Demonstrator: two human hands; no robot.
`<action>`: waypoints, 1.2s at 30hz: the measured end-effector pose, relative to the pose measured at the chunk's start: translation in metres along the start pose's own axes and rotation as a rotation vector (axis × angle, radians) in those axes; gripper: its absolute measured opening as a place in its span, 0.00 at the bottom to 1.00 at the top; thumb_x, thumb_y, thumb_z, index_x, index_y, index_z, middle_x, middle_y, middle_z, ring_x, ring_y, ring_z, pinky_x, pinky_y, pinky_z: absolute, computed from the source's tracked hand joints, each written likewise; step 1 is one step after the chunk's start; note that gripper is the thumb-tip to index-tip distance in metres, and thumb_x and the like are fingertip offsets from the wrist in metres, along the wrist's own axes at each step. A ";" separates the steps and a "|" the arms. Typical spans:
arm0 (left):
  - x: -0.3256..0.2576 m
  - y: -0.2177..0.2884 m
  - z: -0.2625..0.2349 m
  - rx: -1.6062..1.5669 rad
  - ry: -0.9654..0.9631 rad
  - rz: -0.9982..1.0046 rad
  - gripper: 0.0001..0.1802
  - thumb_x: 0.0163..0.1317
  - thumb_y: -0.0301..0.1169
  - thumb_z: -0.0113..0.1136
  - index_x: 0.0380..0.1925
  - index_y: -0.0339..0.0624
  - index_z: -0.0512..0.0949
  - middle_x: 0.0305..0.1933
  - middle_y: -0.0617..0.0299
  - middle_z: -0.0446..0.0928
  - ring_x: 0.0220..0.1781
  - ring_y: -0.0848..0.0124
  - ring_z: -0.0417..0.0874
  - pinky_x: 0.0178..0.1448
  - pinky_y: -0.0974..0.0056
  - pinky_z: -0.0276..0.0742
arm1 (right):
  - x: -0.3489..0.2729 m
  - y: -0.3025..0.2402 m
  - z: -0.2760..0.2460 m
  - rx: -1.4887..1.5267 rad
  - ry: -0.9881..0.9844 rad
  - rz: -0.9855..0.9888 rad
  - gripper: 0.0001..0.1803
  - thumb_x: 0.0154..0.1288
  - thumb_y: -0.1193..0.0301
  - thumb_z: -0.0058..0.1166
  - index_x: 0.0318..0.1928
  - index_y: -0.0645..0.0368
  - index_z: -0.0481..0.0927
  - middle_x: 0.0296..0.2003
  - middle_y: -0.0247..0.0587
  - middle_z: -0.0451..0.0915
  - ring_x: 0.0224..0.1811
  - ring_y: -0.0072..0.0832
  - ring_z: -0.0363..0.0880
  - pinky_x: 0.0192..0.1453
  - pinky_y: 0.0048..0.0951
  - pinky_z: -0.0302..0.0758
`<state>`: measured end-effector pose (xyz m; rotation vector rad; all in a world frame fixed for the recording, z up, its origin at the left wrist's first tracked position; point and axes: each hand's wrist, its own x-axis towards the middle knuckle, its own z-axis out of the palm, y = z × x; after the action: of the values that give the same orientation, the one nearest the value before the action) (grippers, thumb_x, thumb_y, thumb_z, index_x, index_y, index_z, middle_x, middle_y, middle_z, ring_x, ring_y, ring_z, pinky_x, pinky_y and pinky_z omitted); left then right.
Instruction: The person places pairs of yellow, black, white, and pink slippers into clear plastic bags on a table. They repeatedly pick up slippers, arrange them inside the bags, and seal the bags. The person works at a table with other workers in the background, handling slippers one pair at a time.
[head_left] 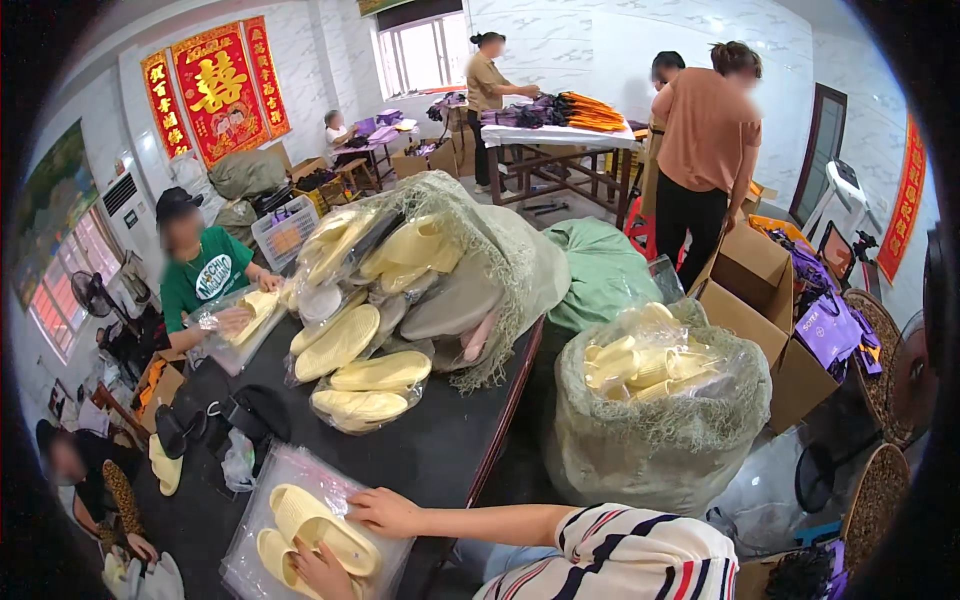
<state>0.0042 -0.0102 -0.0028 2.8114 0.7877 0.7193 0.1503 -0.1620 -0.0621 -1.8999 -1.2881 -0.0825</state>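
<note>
On the dark table in front of me, a pair of pale yellow slippers [297, 508] lies on a flat stack of clear plastic bags [244, 556]. My left hand [322, 574] rests over the slippers near the lower edge, fingers stretched out and touching them. Flat beside the slippers, across the bags' right side, lies my right hand [388, 513], its fingers extended toward the upper slipper. Whether its fingertips pinch any plastic is too fine to make out. Farther up the table, bagged yellow slippers [381, 370] spill from a tipped woven sack [510, 262].
An upright sack [640, 430] of bagged slippers stands right of the table. Cardboard boxes [742, 290] stand behind it. Across the table, a person in green [217, 262] handles a bagged slipper. Black straps [255, 410] and a loose yellow slipper [165, 466] lie at left.
</note>
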 end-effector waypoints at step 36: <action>-0.090 -0.163 -0.076 -0.020 0.213 -0.420 0.10 0.59 0.23 0.54 0.41 0.33 0.75 0.41 0.44 0.76 0.47 0.46 0.76 0.51 0.54 0.72 | 0.016 -0.017 -0.006 -0.033 0.062 -0.127 0.13 0.53 0.74 0.57 0.41 0.56 0.83 0.45 0.53 0.79 0.47 0.49 0.78 0.51 0.44 0.76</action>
<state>-0.1739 0.0820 -0.0143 2.4490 1.3409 0.9456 0.1465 -0.1515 -0.0408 -1.8271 -1.3722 -0.2280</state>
